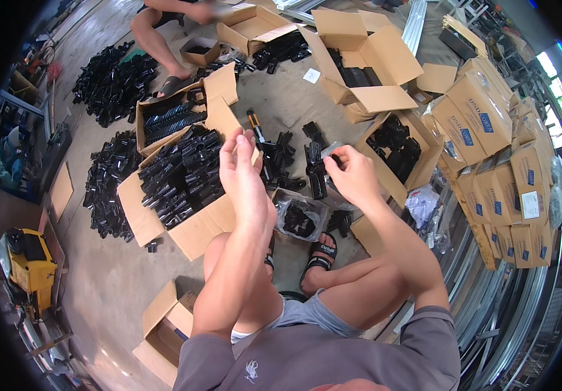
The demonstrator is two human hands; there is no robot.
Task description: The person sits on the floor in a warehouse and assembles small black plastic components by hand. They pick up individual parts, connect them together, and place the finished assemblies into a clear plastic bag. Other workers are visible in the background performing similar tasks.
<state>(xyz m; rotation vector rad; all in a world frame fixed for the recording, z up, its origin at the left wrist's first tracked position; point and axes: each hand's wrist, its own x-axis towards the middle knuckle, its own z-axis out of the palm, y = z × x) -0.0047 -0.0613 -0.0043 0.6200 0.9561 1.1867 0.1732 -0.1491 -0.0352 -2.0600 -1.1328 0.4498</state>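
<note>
Cartons stacked right, black parts heaped left

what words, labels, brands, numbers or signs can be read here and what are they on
Stacked cartons: dark lettering and blue printed panels, wording not quoted here.
White label on one carton: too small to read.
Right sandal: pale strap lettering, not quoted here.
Grey shirt: pale emblem, no readable letters.

left: parts in carton | centre: box before feet | right: stacked cartons
</note>
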